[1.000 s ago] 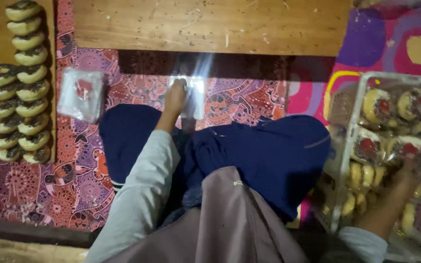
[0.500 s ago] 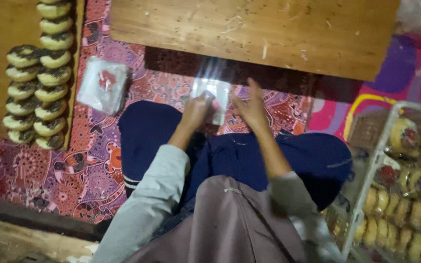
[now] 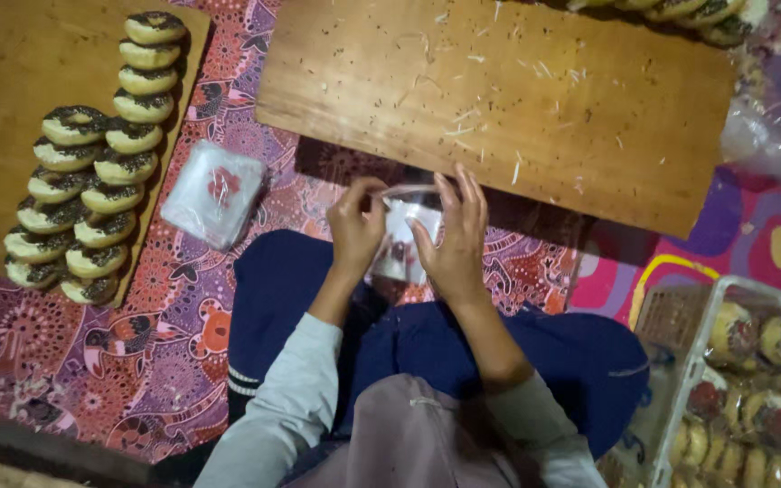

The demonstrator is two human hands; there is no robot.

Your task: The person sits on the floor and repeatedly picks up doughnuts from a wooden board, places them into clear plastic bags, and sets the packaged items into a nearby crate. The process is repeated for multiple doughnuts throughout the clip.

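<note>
Hands at work over the lap: left hand (image 3: 357, 221) and right hand (image 3: 452, 237) both gripped a small clear plastic bag (image 3: 401, 237), held between them above the patterned mat (image 3: 74, 380), just in front of the bare wooden board (image 3: 535, 99). Stack of clear bags (image 3: 213, 192) lay beside rows of doughnuts (image 3: 92, 172); a basket (image 3: 671, 316) held wrapped doughnuts.
</note>
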